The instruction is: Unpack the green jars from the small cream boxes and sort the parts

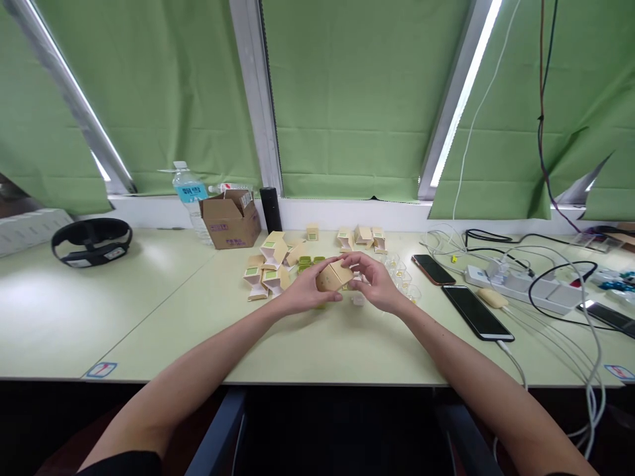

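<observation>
A small tan cardboard box (pixel 331 277) is held above the table between my two hands. My left hand (pixel 307 289) grips it from the left, thumb along its lower side. From the right, my right hand (pixel 373 283) has its fingers on the box's top right edge. Left of the hands lies a heap of small open cardboard boxes (pixel 272 264) with flaps sticking out. Green square pieces (pixel 304 262) sit just behind my left hand, partly hidden by it. Clear round plastic pieces (pixel 403 276) lie beside my right hand.
Small boxes (pixel 363 235) stand at the back. Behind the heap are a larger carton (pixel 231 221), a water bottle (pixel 191 192) and a black cylinder (pixel 270 209). Phones (pixel 477 312), a power strip (pixel 520 288) and tangled cables crowd the right; a black headset (pixel 92 241) lies left.
</observation>
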`<state>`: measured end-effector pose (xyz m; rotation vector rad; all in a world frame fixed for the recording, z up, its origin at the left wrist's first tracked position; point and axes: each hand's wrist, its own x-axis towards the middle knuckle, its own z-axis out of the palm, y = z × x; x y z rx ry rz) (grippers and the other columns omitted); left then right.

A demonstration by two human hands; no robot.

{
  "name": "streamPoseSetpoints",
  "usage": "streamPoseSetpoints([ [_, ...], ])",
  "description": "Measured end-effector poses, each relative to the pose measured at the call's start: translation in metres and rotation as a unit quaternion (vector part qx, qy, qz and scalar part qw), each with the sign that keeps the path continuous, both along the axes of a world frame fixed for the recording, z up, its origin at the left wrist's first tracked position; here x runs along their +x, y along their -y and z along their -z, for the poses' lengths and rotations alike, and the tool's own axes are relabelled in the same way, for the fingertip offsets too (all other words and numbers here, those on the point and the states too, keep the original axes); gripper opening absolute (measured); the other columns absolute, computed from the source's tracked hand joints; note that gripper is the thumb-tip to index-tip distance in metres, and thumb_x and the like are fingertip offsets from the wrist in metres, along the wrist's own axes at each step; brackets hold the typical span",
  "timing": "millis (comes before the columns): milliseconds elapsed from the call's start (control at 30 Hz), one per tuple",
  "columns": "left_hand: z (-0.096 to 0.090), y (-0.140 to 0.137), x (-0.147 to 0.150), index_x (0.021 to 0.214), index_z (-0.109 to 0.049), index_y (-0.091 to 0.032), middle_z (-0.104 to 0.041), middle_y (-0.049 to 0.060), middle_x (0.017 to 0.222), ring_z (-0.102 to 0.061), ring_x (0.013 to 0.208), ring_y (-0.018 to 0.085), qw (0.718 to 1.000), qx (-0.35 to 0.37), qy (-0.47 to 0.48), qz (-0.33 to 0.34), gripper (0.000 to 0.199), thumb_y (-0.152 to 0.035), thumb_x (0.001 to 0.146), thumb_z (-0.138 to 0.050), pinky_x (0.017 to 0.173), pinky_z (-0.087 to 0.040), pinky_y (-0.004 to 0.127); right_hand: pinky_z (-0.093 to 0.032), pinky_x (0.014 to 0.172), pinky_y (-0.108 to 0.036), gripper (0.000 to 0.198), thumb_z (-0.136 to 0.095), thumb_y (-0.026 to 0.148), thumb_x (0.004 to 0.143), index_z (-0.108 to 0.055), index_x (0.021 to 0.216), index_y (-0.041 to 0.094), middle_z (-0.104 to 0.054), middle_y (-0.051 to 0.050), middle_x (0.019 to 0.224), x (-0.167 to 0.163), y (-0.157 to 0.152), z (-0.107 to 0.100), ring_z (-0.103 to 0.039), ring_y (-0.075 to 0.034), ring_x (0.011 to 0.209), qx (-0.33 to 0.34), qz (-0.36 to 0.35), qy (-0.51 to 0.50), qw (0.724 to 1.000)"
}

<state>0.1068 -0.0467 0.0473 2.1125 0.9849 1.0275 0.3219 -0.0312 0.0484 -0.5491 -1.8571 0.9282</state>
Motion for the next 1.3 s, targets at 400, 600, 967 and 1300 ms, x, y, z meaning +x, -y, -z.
streamPoseSetpoints([
  [400, 0.036, -0.006, -0.009, 0.132, -0.045, -0.019, -0.058, 0.015, 0.122, -0.058, 0.112, 0.033, 0.912, 0.351, -0.189, -0.093, 0.054, -0.040, 0.090, -0.072, 0.089, -0.054, 0.049, -0.059, 0.084, -0.038, 0.033, -0.056, 0.040, 0.098, -0.050, 0.126, 0.025, -0.060, -0.011, 0.121, -0.015, 0.015, 0.025, -0.059, -0.024, 0.114, -0.004, 0.056, 0.040, 0.998],
  [600, 0.037, -0.004, -0.005, 0.130, -0.045, -0.017, -0.058, 0.016, 0.118, -0.058, 0.108, 0.032, 0.887, 0.388, -0.230, -0.097, 0.047, -0.044, 0.096, -0.061, 0.088, -0.052, 0.047, -0.057, 0.073, -0.035, 0.029, -0.049, 0.028, 0.096, -0.045, 0.126, 0.026, -0.060, -0.010, 0.122, -0.016, 0.020, 0.023, -0.063, -0.017, 0.087, -0.011, 0.061, 0.050, 0.997],
  [967, 0.026, 0.009, -0.004, 0.130, -0.038, -0.017, -0.055, 0.016, 0.117, -0.055, 0.103, 0.031, 0.917, 0.353, -0.153, -0.106, 0.046, -0.025, 0.089, -0.057, 0.087, -0.050, 0.048, -0.048, 0.056, -0.032, 0.028, -0.040, 0.015, 0.094, -0.052, 0.116, 0.027, -0.056, -0.010, 0.129, -0.010, 0.015, 0.021, -0.058, -0.017, 0.076, 0.105, 0.189, 0.028, 0.976],
  [1300, 0.037, 0.001, -0.004, 0.131, -0.032, -0.024, -0.049, 0.016, 0.127, -0.052, 0.119, 0.030, 0.905, 0.391, -0.119, -0.121, 0.051, -0.007, 0.087, -0.050, 0.085, -0.054, 0.048, -0.050, 0.099, -0.058, 0.040, -0.044, 0.002, 0.089, -0.073, 0.096, 0.029, -0.056, -0.010, 0.121, -0.009, 0.010, 0.022, -0.052, -0.030, 0.121, 0.349, 0.290, 0.088, 0.887],
])
